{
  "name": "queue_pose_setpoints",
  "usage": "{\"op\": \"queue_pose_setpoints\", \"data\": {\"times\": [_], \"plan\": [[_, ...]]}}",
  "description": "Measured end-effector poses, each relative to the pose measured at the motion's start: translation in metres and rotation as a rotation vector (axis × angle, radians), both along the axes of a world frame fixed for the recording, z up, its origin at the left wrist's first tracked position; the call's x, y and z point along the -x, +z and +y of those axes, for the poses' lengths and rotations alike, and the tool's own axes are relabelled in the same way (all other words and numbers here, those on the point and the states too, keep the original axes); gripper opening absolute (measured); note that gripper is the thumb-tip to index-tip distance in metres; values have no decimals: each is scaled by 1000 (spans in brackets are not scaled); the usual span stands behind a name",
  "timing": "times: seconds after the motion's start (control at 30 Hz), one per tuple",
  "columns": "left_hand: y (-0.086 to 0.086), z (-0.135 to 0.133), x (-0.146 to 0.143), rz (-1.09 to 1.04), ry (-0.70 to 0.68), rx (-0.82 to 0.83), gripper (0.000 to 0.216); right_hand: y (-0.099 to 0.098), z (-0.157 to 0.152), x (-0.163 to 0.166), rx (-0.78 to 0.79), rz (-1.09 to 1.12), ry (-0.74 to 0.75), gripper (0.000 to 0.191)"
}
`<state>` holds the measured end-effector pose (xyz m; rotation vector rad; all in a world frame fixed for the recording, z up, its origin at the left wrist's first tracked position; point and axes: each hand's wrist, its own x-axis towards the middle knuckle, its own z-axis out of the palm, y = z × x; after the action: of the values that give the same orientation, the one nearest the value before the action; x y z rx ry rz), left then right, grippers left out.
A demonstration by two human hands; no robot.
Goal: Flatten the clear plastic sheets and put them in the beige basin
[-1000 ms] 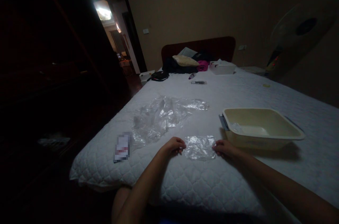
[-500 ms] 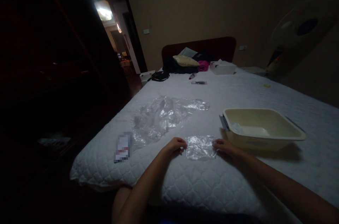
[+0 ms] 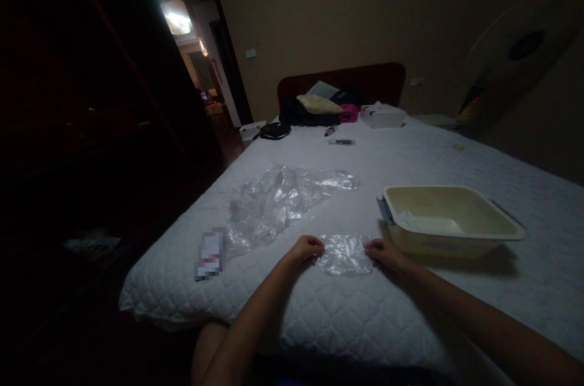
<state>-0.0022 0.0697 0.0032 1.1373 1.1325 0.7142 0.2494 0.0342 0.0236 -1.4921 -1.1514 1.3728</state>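
Note:
Between my hands a small clear plastic bag is spread over the quilted bed cover. My left hand pinches its left edge. At the opposite edge, the fingers of my right hand are closed on the plastic. Beyond my left hand lie more crumpled clear plastic bags, strewn across the bed. A cream plastic bin with grey handles stands just right of my right hand, with a bit of clear plastic inside it.
A blurred-out flat item lies near the left edge of the bed. Toward the headboard are a black pouch, a pillow with dark cloth, a pink roll and a white box. A fan stands at right.
My hands have come slightly closer together, and the bag's top edge between them is a little slacker. The other things stay where they were.

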Motion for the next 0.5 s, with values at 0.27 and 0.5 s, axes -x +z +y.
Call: {"op": "queue_pose_setpoints", "data": {"times": [0.27,0.5], "plan": [[5,-7,1,-53,22,-26,25,4,0,-3,3,61,33,28],[8,-14,-1,-137,44,-73,33,3,0,-1,-52,103,40,25]]}}
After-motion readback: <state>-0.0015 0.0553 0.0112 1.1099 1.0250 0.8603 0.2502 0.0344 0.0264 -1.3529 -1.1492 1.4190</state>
